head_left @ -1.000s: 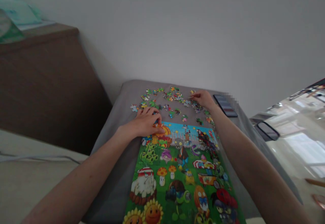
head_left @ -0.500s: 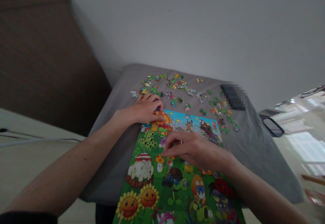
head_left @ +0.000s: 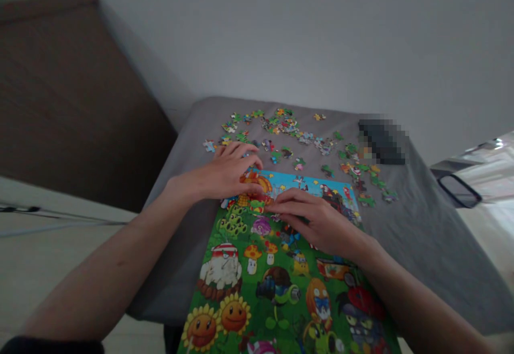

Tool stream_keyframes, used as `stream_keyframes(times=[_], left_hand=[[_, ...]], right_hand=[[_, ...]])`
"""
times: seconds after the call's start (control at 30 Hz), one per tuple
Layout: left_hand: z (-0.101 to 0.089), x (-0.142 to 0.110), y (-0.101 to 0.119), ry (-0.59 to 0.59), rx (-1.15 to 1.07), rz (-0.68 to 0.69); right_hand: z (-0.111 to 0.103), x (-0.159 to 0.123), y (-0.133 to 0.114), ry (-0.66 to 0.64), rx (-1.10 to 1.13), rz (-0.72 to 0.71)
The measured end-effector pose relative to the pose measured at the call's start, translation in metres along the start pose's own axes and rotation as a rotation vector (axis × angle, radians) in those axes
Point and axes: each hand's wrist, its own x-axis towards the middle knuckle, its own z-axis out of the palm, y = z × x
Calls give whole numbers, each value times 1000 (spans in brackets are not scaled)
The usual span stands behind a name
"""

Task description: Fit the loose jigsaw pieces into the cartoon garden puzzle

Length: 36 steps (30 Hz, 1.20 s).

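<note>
A colourful cartoon jigsaw puzzle [head_left: 277, 290] lies assembled on a grey-covered table [head_left: 405, 236]. My left hand [head_left: 228, 174] rests on the puzzle's far left corner, fingers stretched and slightly spread, holding it flat. My right hand [head_left: 317, 220] lies on the puzzle's upper middle, its fingertips drawn together and pressed down near the left thumb; what is under them is hidden. Several loose puzzle pieces [head_left: 289, 126] are scattered beyond the puzzle along the table's far side.
A dark phone [head_left: 383, 141] lies at the table's far right corner. Glasses [head_left: 460, 190] sit on a glossy surface to the right. A tall brown piece of furniture [head_left: 60, 102] stands at the left against the white wall.
My right hand came back from the loose pieces at the far edge and settled on the puzzle beside my left hand. The left hand stayed at the corner.
</note>
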Motion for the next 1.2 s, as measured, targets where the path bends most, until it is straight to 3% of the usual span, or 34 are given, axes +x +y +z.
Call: stream_keyframes(times=[0.17,0.47,0.67,1.2], left_hand=[[-7,-16,16,-163,-66,142],[10,-17,33,-345,5,164],[16,-15,38,-355,23,158],[26,-19,55,-325,86,167]], right_hand=[[-5,-2,0,32,0,-40],[-8,-4,2,13,-4,-43],[-7,-4,4,-30,-35,6],[-8,-4,2,-22,-66,-25]])
